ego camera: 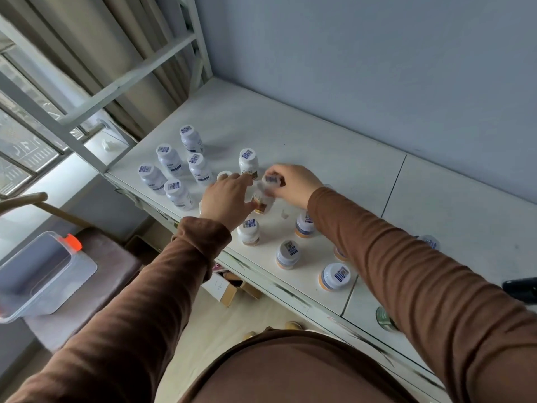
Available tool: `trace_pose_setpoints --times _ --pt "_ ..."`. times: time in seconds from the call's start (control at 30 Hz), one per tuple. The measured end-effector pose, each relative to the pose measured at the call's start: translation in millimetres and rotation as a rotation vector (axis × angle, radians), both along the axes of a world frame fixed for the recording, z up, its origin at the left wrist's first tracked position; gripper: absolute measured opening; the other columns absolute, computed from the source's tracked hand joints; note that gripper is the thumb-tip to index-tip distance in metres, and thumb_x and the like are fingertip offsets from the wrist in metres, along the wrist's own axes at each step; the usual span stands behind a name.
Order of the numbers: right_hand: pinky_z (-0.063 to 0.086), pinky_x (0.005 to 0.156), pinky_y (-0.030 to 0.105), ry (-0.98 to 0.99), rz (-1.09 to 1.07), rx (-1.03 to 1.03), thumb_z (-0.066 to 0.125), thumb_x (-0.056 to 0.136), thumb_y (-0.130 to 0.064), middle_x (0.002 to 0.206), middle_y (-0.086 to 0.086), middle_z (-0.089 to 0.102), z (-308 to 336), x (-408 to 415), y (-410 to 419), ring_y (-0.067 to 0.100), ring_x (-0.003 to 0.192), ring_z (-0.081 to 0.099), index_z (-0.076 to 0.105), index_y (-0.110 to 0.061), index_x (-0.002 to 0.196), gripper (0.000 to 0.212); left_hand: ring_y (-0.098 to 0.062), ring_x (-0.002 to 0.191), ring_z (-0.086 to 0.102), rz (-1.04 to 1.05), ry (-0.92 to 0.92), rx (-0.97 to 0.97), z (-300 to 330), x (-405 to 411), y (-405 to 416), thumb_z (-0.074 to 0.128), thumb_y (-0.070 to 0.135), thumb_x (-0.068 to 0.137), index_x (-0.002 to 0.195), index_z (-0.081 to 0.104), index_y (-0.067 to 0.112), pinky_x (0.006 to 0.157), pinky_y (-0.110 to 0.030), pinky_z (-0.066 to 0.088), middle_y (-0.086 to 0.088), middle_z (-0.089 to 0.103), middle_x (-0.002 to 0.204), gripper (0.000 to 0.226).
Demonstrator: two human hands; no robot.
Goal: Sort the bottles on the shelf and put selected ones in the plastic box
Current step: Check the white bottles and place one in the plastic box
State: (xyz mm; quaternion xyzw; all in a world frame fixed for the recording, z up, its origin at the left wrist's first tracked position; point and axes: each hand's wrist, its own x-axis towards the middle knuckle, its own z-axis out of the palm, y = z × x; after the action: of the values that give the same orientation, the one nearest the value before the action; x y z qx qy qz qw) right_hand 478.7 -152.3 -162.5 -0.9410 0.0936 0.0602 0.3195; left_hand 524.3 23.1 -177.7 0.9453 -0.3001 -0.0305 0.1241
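Many white bottles (250, 231) standing on shelf (319, 146). Right hand (293, 184) pinching tilted bottle (266, 194) by cap, mid-shelf; left hand (225, 197) reaching, fingers spread. Box (40, 282) sitting near left. Bottle likely light, rigid, smooth; gripping cap or body.

Both arms extend forward in brown sleeves. Left hand (225, 196) palm down, fingers reaching ahead; right hand (293, 184) fingers curled in a grip.

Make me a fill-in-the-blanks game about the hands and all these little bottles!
1. The right hand grips a tilted ____.
2. The plastic box has an ____ clip.
3. The sleeves are ____.
4. The bottles stand on a white ____.

Missing words: bottle; orange; brown; shelf
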Motion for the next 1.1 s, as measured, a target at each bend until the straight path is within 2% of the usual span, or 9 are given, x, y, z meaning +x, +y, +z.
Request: trace_pose_setpoints --times 0.07,0.2,0.33,0.47,0.57,0.67,0.9,1.0,1.1 --pt "0.056 0.083 0.040 -0.039 -0.087 0.217 0.075 0.083 -0.033 0.103 0.006 0.068 15 0 -15 0.025 0.093 0.065 0.066 -0.016 0.115 0.037 -0.023 0.098 0.059 0.005 0.042 -0.129 5 -3 -1 0.069 0.049 0.081 0.110 0.060 0.023 0.075 -0.039 0.050 0.003 0.065 0.100 0.039" --pt "0.057 0.072 0.025 -0.078 -0.178 0.573 0.069 0.091 -0.023 0.095 0.006 0.063 56 -9 -32 0.016 0.083 0.062 0.066 -0.009 0.119 0.032 -0.010 0.096 0.063 0.009 0.240 -0.509 25 -19 -9 0.075 0.050 0.077 0.104 0.058 0.028 0.082 -0.034 0.052 0.013 0.068 0.099 0.039" --pt "0.057 0.072 0.030 -0.103 -0.224 0.707 0.069 0.090 -0.032 0.087 0.005 0.064 82 -17 -34 0.014 0.073 0.060 0.068 -0.008 0.104 0.028 -0.010 0.094 0.066 0.041 0.589 -0.870 44 -31 -16 0.076 0.042 0.079 0.108 0.063 0.016 0.084 -0.027 0.050 0.004 0.071 0.102 0.041" --pt "0.045 0.048 0.026 -0.168 -0.283 0.779 0.072 0.086 -0.041 0.073 0.004 0.056 99 -23 -25 0.013 0.053 0.052 0.056 -0.012 0.092 0.033 -0.019 0.087 0.063 0.105 1.162 -1.203 59 -42 -19 0.056 0.032 0.094 0.110 0.065 0.008 0.095 -0.035 0.048 -0.013 0.067 0.097 0.030" --pt "0.037 0.041 0.024 -0.209 -0.273 0.797 0.073 0.084 -0.042 0.070 0.005 0.052 109 -26 -16 0.015 0.047 0.047 0.052 -0.013 0.089 0.035 -0.015 0.076 0.055 0.119 1.512 -1.337 67 -50 -22 0.038 0.037 0.099 0.119 0.059 0.001 0.088 -0.030 0.047 -0.010 0.059 0.087 0.046" --pt "0.034 0.039 0.023 -0.228 -0.250 0.799 0.073 0.085 -0.041 0.069 0.004 0.052 116 -29 -10 0.013 0.044 0.044 0.053 -0.013 0.090 0.036 -0.015 0.074 0.049 0.093 1.650 -1.399 71 -56 -21 0.032 0.040 0.098 0.118 0.060 0.000 0.084 -0.029 0.042 -0.007 0.054 0.082 0.052" --pt "0.046 0.050 0.027 -0.257 -0.201 0.759 0.063 0.092 -0.033 0.080 0.008 0.055 116 -38 -8 0.016 0.057 0.052 0.061 -0.015 0.094 0.018 -0.021 0.091 0.064 0.064 1.578 -1.406 74 -63 -13 0.039 0.041 0.101 0.128 0.052 0.005 0.093 -0.032 0.051 -0.015 0.068 0.102 0.047" --pt "0.054 0.066 0.028 -0.223 -0.151 0.805 0.049 0.099 -0.020 0.095 0.005 0.062 113 -44 -12 0.015 0.074 0.061 0.068 -0.016 0.115 0.025 -0.020 0.098 0.061 0.041 1.216 -1.342 71 -67 -12 0.060 0.025 0.094 0.124 0.048 0.009 0.095 -0.033 0.049 -0.013 0.066 0.108 0.036" --pt "0.055 0.080 0.027 -0.184 -0.107 0.853 0.042 0.100 -0.010 0.112 0.003 0.065 109 -50 -12 0.011 0.090 0.063 0.061 -0.019 0.131 0.037 -0.020 0.091 0.059 0.072 0.724 -1.152 67 -74 -13 0.081 0.021 0.078 0.112 0.045 0.016 0.086 -0.037 0.051 -0.013 0.061 0.102 0.051"
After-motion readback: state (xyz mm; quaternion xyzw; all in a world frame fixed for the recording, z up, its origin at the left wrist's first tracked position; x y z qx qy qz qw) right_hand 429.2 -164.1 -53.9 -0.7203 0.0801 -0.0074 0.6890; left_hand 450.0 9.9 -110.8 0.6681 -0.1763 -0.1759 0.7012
